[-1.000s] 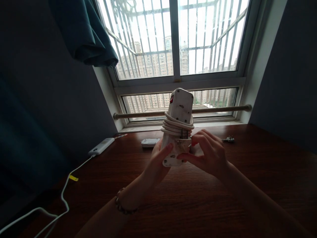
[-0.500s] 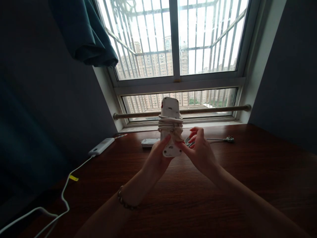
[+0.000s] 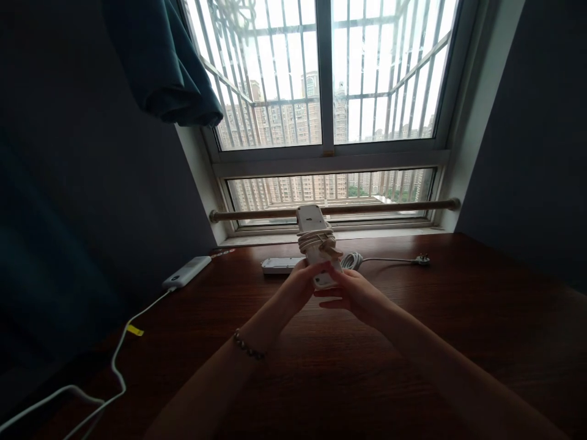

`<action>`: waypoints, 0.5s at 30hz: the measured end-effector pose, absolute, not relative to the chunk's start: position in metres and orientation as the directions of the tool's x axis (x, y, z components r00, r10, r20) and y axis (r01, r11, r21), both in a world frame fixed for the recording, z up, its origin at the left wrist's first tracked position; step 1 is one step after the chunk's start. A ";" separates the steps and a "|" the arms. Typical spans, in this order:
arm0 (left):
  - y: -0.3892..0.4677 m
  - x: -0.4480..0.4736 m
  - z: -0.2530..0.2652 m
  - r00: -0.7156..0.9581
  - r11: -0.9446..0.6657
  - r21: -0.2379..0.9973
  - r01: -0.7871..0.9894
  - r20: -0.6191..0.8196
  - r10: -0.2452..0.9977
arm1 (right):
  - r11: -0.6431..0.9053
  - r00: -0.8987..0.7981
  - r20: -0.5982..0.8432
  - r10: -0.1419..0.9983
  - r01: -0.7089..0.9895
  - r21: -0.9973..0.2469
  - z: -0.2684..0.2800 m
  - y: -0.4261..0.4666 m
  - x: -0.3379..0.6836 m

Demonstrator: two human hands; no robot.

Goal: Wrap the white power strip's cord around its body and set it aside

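Observation:
A white power strip [image 3: 313, 234] with its own cord wound several times around its middle is held upright above the dark wooden desk [image 3: 394, 354]. My left hand [image 3: 297, 288] grips its lower end from the left. My right hand [image 3: 352, 294] touches the same lower end from the right, fingers closed around the base. The plug lies tucked against the cord loops.
A second white power strip [image 3: 280, 264] lies flat behind my hands, its coiled cord [image 3: 352, 261] running to a plug [image 3: 424, 260] at the right. At the left lie a white power bank [image 3: 186, 272] and a white cable [image 3: 117, 360]. Barred window and curtain [image 3: 160, 61] behind.
Both hands have moved the wrapped power strip away from me and lower toward the desk. My right hand has shifted from the plug at the cord loops down to the base.

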State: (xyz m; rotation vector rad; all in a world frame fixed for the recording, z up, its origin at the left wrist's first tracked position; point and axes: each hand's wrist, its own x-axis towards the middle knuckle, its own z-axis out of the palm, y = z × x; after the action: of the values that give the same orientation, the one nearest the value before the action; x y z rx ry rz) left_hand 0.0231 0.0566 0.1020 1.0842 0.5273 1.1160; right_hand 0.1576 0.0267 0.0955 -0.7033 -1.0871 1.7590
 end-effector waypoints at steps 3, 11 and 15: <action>0.061 0.019 0.100 0.488 0.037 0.914 -0.404 0.181 0.854 | -0.123 -0.380 0.066 0.923 -0.451 -0.884 0.090 0.020 0.158; 0.056 0.033 0.080 0.734 0.039 0.967 -0.252 0.165 0.659 | 0.119 -0.148 0.219 0.965 -0.494 -0.861 0.067 -0.001 0.175; 0.050 0.043 0.067 0.804 0.000 0.995 -0.100 0.081 0.589 | 0.290 -0.024 0.306 0.952 -0.258 -0.922 0.064 -0.012 0.209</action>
State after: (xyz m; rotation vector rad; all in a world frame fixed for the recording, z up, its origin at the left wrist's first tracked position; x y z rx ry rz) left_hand 0.0429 0.0497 0.0673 1.4814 0.4152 0.5661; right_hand 0.2091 -0.0119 0.0636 -0.7709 -1.1958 1.1370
